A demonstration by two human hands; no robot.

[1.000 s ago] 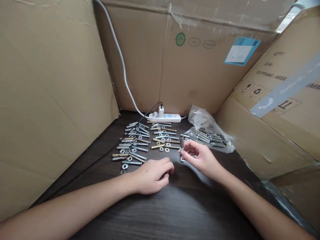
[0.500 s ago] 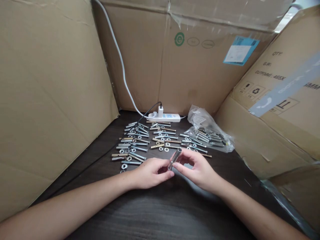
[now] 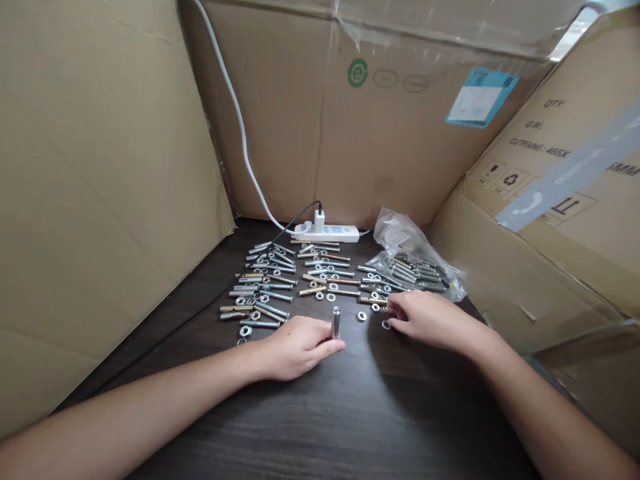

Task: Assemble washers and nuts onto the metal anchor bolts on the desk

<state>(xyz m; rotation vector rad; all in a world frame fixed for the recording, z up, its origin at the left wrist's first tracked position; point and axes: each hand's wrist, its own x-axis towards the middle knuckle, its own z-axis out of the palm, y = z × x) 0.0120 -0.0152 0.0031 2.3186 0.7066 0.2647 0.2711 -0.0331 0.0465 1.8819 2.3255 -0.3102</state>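
My left hand point(image 3: 299, 345) rests on the dark table point(image 3: 320, 413) and pinches a silver metal sleeve point(image 3: 335, 322), holding it upright. My right hand point(image 3: 431, 318) lies to the right, palm down, with its fingertips curled at a small washer point(image 3: 386, 325) on the table. Another loose washer point(image 3: 361, 316) lies between the two hands. Rows of bolts and washers point(image 3: 280, 283) are laid out just beyond my hands.
A clear plastic bag of bolts point(image 3: 416, 267) lies behind my right hand. A white power strip point(image 3: 327, 232) with a plugged charger and a white cable sits at the back. Cardboard boxes point(image 3: 100, 173) wall in the table on the left, back and right.
The sleeve passed from my right hand to my left, which now stands it upright. My right hand moved right and down to the washers on the table.
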